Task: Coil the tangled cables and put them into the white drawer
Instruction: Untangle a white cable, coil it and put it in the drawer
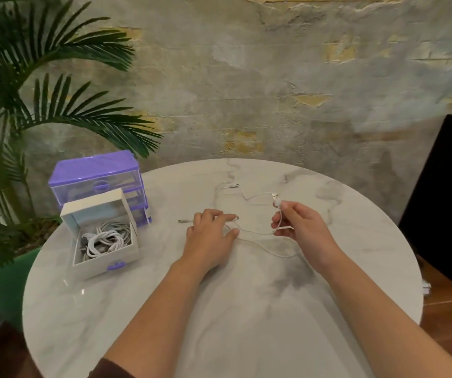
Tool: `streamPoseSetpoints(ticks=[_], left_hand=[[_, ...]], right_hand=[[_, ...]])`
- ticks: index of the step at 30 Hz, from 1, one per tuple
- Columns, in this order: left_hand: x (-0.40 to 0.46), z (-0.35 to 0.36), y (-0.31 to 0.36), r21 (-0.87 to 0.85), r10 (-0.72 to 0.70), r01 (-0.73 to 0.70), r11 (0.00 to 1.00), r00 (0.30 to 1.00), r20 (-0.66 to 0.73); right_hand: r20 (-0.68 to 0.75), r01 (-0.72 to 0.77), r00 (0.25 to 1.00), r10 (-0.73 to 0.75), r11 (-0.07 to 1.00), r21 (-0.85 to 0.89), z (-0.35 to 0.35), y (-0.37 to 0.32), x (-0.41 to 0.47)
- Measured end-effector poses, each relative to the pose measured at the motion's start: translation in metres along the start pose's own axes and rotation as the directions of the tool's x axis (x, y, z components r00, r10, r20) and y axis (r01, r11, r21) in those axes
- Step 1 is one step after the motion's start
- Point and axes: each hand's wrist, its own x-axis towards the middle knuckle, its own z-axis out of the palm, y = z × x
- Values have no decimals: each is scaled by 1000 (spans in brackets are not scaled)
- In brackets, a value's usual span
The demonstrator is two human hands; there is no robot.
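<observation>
Item: white cable (257,242), thin, uncoiled, lying loose on the marble table (246,309) between both hands. Its run goes roughly left to right across the tabletop, with one slack loop sagging toward the person and another strand trailing away to a small connector (229,186) at the far side. A further metal tip (182,221) lies just left of the left hand.

Right hand (298,223): raised slightly, thumb and fingers pinched on the cable just below its USB plug (275,198), which stands upright above the grip.

Left hand (209,233): palm down, fingers spread and loosely curved over the cable's left part, touching or nearly touching it; a firm grip cannot be told.

Judgement: the plug end is already held by the right hand, so winding likely starts there, the left hand feeding slack.

White drawer (104,242): pulled out, standing on the table well to the left, nearer the left hand, already holding coiled white cables (102,240). Purple drawer unit (96,173) just behind it. Palm plant (42,77) beyond.
</observation>
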Motion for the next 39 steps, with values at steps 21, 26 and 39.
streamPoseSetpoints(ticks=[21, 26, 39], left_hand=[[9, -19, -11, -376, -142, 71, 924, 976, -165], [13, -24, -12, -566, -137, 96, 819, 990, -31], [6, -29, 8, -674, -29, 22, 739, 1000, 0]], right_hand=[[-191, 309, 905, -381, 895, -320, 20, -38, 44], [-126, 218, 954, -270, 920, -325, 23, -9, 39], [134, 75, 989, -70, 997, -27, 47, -13, 20]])
